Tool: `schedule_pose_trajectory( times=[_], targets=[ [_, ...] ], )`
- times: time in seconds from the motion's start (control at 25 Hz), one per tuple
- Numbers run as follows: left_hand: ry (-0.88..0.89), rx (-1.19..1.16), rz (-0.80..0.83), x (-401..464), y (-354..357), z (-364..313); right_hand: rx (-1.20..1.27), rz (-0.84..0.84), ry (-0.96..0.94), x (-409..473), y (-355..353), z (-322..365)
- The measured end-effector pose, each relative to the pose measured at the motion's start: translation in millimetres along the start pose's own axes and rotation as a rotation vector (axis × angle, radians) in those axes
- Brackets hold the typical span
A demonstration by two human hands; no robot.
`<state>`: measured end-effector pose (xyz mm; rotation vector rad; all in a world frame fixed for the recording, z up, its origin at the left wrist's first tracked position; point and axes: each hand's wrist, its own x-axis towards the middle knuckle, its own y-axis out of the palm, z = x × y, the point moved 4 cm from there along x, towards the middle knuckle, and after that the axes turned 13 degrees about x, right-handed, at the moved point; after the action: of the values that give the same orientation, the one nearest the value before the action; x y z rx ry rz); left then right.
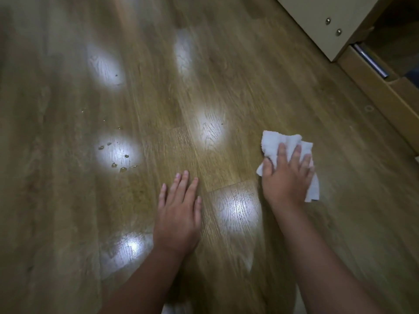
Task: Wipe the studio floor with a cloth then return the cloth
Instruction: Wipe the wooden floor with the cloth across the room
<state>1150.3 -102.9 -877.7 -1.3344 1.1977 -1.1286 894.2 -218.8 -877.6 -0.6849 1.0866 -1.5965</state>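
The cloth (286, 152) was a white, towel-textured piece, crumpled and partly folded, lying flat on the floor (226, 91) at the right of the view. Its upper edge was bunched into soft ridges; a lower corner trailed out toward the near right. The right hand (286, 175) rested on top of it with fingers spread and straight, covering its middle.

The floor was brown wood-grain plank, glossy, with several bright patches of reflected light. A scatter of small droplets (118, 159) lay on the planks at the left, well apart from the cloth, with a few more specks farther up.
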Motion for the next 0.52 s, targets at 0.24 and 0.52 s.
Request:
schedule_pose_trajectory(
  times=[0.24, 0.52],
  targets=[
    [-0.002, 0.002, -0.001, 0, -1, -1, -0.045, 0.092, -0.263, 2, 18, 35],
    [-0.013, -0.018, -0.003, 2, -1, 2, -0.037, 0.165, -0.364, -28, 42, 80]
  ],
)
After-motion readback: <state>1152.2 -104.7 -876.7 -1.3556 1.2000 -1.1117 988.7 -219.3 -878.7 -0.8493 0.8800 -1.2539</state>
